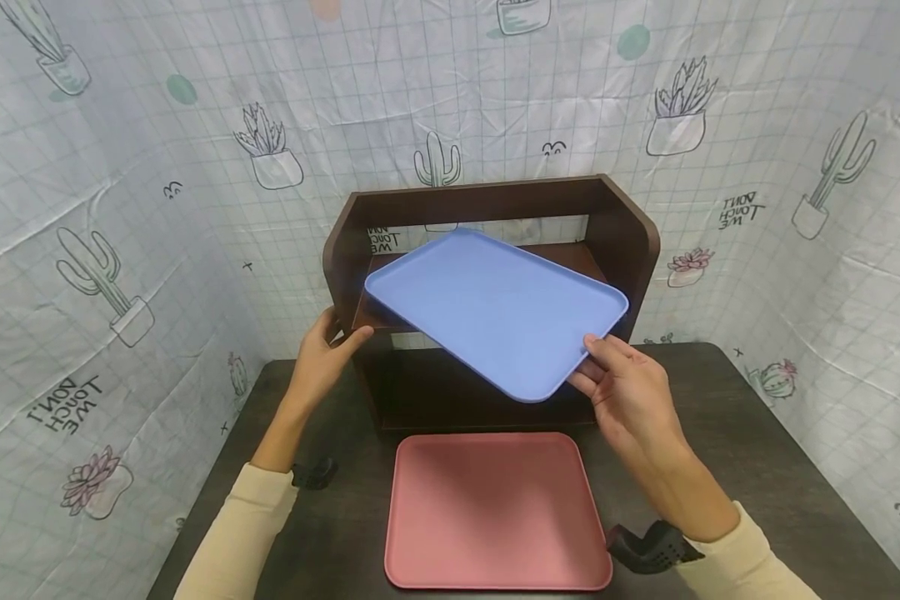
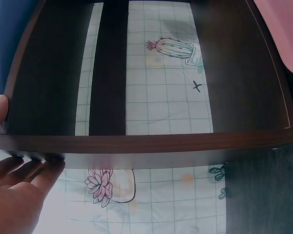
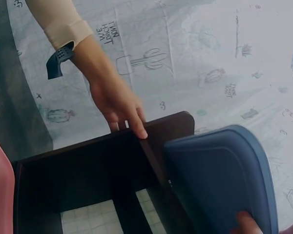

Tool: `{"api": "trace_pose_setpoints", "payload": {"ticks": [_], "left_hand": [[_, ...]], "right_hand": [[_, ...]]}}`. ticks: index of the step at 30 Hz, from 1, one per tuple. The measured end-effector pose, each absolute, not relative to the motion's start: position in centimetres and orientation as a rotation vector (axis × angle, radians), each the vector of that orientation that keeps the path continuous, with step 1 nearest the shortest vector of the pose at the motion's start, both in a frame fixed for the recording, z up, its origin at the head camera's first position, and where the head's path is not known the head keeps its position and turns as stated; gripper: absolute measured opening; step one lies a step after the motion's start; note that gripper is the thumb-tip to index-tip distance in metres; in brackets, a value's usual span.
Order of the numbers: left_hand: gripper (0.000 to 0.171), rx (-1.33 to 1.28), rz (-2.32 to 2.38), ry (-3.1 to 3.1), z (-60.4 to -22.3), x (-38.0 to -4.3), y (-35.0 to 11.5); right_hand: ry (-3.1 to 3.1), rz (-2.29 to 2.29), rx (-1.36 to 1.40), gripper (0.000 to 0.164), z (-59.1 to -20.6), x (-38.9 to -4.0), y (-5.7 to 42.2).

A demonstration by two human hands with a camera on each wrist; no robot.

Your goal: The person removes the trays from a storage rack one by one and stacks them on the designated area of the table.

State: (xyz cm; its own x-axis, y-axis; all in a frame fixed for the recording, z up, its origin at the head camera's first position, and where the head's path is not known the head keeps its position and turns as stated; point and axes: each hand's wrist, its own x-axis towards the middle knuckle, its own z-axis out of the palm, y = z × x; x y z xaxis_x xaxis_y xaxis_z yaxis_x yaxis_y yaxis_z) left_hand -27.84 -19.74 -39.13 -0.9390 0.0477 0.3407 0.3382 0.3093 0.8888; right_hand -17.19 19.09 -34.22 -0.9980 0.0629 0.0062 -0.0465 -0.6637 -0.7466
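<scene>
A blue tray (image 1: 495,312) is held tilted at the upper level of a dark brown wooden shelf (image 1: 487,200), its far part reaching over the upper board. My right hand (image 1: 633,400) pinches the tray's near right edge, thumb on top and fingers below. At the shelf's left side my left hand (image 1: 321,358) grips the side panel. In the left wrist view, the left thumb is on the panel's inner side and the fingers (image 2: 46,175) lie against its outer face. A pink tray (image 1: 495,512) lies flat on the table in front of the shelf.
The shelf stands on a dark table (image 1: 720,450), with its lower compartment (image 1: 465,387) below the blue tray. White cloth (image 1: 195,267) printed with cacti hangs behind and on both sides. A dark strap with a camera mount (image 1: 652,546) is on the right wrist.
</scene>
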Motion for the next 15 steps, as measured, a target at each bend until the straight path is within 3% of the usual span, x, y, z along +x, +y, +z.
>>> {"api": "trace_pose_setpoints", "payload": {"ticks": [15], "left_hand": [[0.069,-0.370,-1.701,-2.309,-39.1,-28.0,-19.8]], "right_hand": [[-1.286,2.850,0.045,0.021,-33.2,-16.9,21.0]]}}
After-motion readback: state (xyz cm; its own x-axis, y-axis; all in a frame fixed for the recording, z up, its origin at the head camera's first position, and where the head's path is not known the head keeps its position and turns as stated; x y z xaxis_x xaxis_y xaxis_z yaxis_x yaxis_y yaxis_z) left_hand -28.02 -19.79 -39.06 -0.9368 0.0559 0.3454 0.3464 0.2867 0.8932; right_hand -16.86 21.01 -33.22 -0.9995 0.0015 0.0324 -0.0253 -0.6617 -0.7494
